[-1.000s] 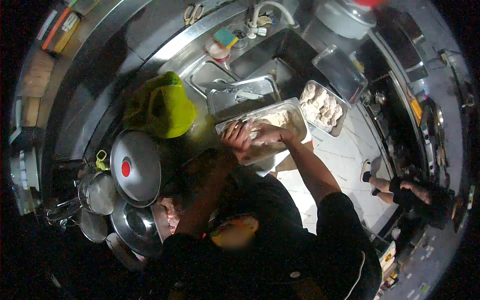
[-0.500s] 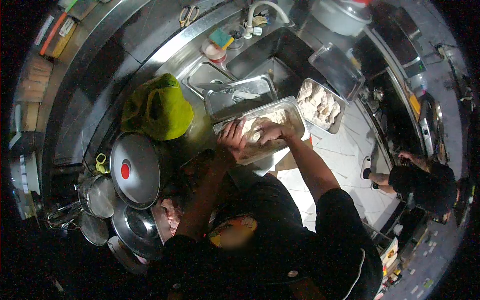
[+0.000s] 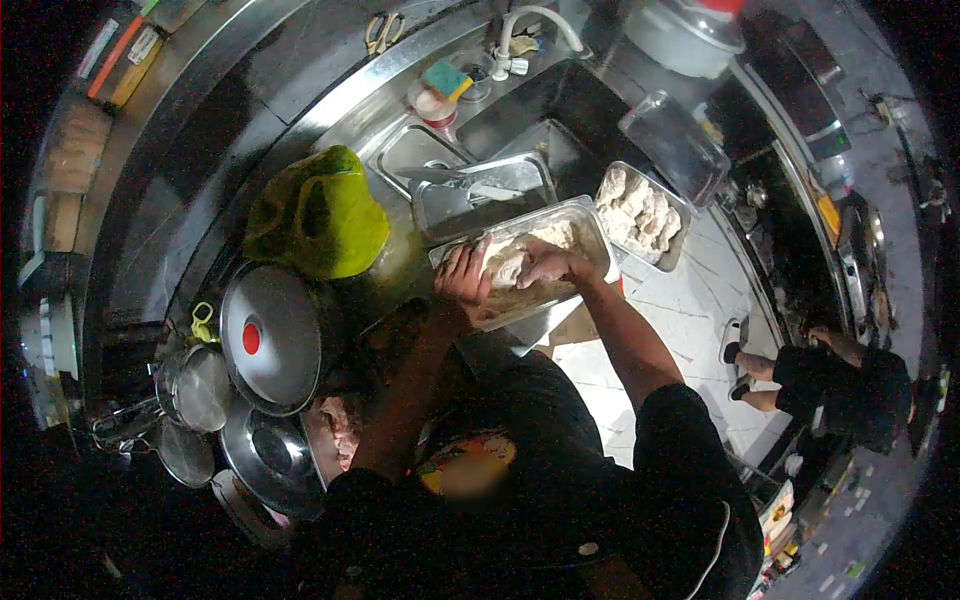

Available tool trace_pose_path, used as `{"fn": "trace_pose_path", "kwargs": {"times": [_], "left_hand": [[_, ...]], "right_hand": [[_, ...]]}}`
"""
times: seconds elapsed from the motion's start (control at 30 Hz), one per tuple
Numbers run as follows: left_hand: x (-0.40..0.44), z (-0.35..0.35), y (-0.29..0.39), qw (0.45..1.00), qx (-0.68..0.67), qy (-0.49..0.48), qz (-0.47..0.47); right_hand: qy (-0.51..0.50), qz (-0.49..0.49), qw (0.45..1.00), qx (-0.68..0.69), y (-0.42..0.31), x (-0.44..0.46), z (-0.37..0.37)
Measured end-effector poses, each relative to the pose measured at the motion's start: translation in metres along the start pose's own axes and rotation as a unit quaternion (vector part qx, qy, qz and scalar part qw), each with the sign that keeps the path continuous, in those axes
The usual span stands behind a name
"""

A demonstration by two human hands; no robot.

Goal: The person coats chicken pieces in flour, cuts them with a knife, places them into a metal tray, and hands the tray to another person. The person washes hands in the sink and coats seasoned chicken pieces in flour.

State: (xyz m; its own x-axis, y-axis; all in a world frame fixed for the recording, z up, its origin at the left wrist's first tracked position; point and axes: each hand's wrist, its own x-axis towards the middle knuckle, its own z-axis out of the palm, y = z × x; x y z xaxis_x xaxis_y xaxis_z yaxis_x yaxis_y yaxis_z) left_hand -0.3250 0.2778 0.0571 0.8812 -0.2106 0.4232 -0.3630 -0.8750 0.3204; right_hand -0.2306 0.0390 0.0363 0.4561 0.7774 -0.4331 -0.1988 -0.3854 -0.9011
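Observation:
A deep metal pan [image 3: 603,235] of pale flour [image 3: 560,238] stands in front of me, tilted in view. My left hand [image 3: 463,272] lies over its left end, fingers stretched out and slightly apart, beside a flour-coated piece of meat [image 3: 505,268]. Inside the pan, my right hand [image 3: 550,264] has its fingers curled at that piece, and they partly hide it. Right of the pan sits a smaller metal tray [image 3: 672,255] filled with several flour-coated pieces [image 3: 638,212].
Behind the pan are a shallow metal tray [image 3: 430,205] with a knife across it and a sink [image 3: 580,105] with a faucet [image 3: 540,14]. A yellow-green cloth [image 3: 320,215], frying pan [image 3: 285,365] and strainers [image 3: 200,390] sit left. Another person [image 3: 845,385] stands right.
My right hand has shifted slightly, and more of the floured piece shows between my hands. My left hand stays at the pan's end. The other person on the right has changed posture.

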Motion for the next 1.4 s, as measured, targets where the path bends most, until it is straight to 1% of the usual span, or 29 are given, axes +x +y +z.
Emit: {"fn": "trace_pose_path", "kwargs": {"times": [0.07, 0.13, 0.17, 0.2, 0.27, 0.33, 0.37, 0.4, 0.43, 0.47, 0.5, 0.57, 0.6, 0.67, 0.7, 0.73, 0.77, 0.83, 0.87, 0.9, 0.93, 0.97, 1.0, 1.03, 1.13, 1.27, 1.3, 1.33, 1.4], "left_hand": [[-0.001, 0.001, -0.001, 1.0, 0.0, 0.004, 0.005], [0.002, -0.009, 0.003, 1.0, 0.005, -0.011, 0.003], [0.004, -0.013, 0.004, 1.0, 0.004, -0.008, -0.001], [0.003, -0.013, 0.005, 1.0, 0.002, -0.006, -0.005], [0.006, -0.01, 0.007, 1.0, -0.005, 0.015, -0.01], [-0.001, 0.006, 0.003, 0.999, -0.015, 0.047, -0.011], [-0.001, 0.006, 0.003, 0.999, -0.004, 0.046, -0.007], [-0.001, 0.006, 0.003, 0.999, 0.006, 0.043, -0.004], [-0.002, 0.007, 0.002, 0.999, 0.018, 0.042, -0.002], [0.0, 0.009, -0.001, 0.998, 0.024, 0.052, 0.028], [0.0, 0.014, -0.008, 0.996, 0.03, 0.062, 0.057], [-0.004, 0.015, -0.011, 0.995, 0.039, 0.066, 0.061], [-0.001, 0.012, -0.005, 0.997, 0.041, 0.061, 0.039], [0.003, 0.004, -0.002, 0.998, 0.034, 0.055, 0.01], [0.004, 0.004, 0.0, 0.998, 0.024, 0.054, 0.002], [0.005, 0.005, 0.001, 0.999, 0.013, 0.052, -0.005], [0.006, 0.006, 0.003, 0.998, 0.008, 0.055, -0.007], [-0.001, 0.013, 0.0, 0.998, 0.001, 0.058, -0.012], [-0.002, 0.017, -0.003, 0.998, -0.002, 0.059, 0.0], [0.0, 0.019, -0.006, 0.998, -0.004, 0.061, 0.012], [0.002, 0.021, -0.008, 0.998, -0.008, 0.064, 0.024], [-0.001, 0.022, -0.008, 0.999, -0.025, 0.034, 0.008], [0.0, 0.006, 0.0, 0.999, -0.043, 0.003, -0.009], [0.003, -0.008, 0.008, 0.997, -0.061, -0.028, -0.027], [0.007, -0.026, 0.014, 0.993, -0.097, -0.068, -0.029], [0.011, -0.022, 0.007, 0.991, -0.124, -0.051, 0.005], [0.009, -0.021, 0.007, 0.992, -0.122, -0.044, 0.012], [0.009, -0.022, 0.007, 0.992, -0.119, -0.037, 0.018], [0.009, -0.026, 0.009, 0.991, -0.127, -0.05, 0.007]], "right_hand": [[0.041, 0.03, 0.99, -0.132, 0.005, 0.008, -0.006], [0.128, 0.017, 0.976, -0.176, 0.03, 0.005, -0.008], [0.194, -0.012, 0.969, -0.154, 0.049, -0.009, -0.003], [0.191, -0.001, 0.95, -0.247, 0.051, -0.011, -0.001], [0.187, 0.019, 0.884, -0.427, 0.054, -0.017, 0.002], [0.261, -0.04, 0.914, -0.307, 0.031, -0.034, 0.037], [0.316, -0.03, 0.904, -0.286, 0.012, -0.03, 0.06], [0.246, 0.01, 0.896, -0.37, 0.008, -0.015, 0.07], [0.171, 0.049, 0.875, -0.45, 0.01, 0.002, 0.074], [0.093, 0.086, 0.841, -0.526, 0.014, 0.012, 0.075], [0.256, -0.06, 0.858, -0.442, 0.049, 0.017, 0.08], [0.187, 0.029, 0.888, -0.419, 0.032, 0.006, 0.067], [0.152, 0.072, 0.897, -0.408, 0.011, 0.0, 0.058], [0.13, 0.058, 0.93, -0.338, -0.02, -0.012, 0.046], [0.158, -0.007, 0.922, -0.353, -0.017, -0.012, 0.043], [0.185, -0.071, 0.909, -0.366, -0.013, -0.013, 0.04], [0.206, -0.043, 0.898, -0.387, -0.008, -0.009, 0.045], [0.182, -0.19, 0.805, -0.532, -0.002, -0.011, 0.037], [0.169, -0.261, 0.742, -0.595, 0.001, -0.011, 0.031], [0.151, -0.201, 0.797, -0.549, 0.001, -0.009, 0.023], [0.141, -0.209, 0.79, -0.559, 0.001, -0.012, 0.014], [0.13, -0.217, 0.782, -0.569, 0.002, -0.016, 0.003], [0.117, -0.223, 0.776, -0.578, -0.003, -0.02, -0.002], [0.108, -0.228, 0.758, -0.601, 0.012, -0.011, -0.006], [0.054, -0.307, 0.646, -0.697, 0.028, 0.0, -0.011], [0.107, -0.193, 0.724, -0.654, 0.042, 0.015, -0.009], [0.082, -0.234, 0.83, -0.499, 0.054, 0.021, -0.008], [0.053, -0.266, 0.906, -0.326, 0.061, 0.024, -0.006], [0.055, -0.235, 0.927, -0.288, 0.066, 0.022, -0.005]]}}
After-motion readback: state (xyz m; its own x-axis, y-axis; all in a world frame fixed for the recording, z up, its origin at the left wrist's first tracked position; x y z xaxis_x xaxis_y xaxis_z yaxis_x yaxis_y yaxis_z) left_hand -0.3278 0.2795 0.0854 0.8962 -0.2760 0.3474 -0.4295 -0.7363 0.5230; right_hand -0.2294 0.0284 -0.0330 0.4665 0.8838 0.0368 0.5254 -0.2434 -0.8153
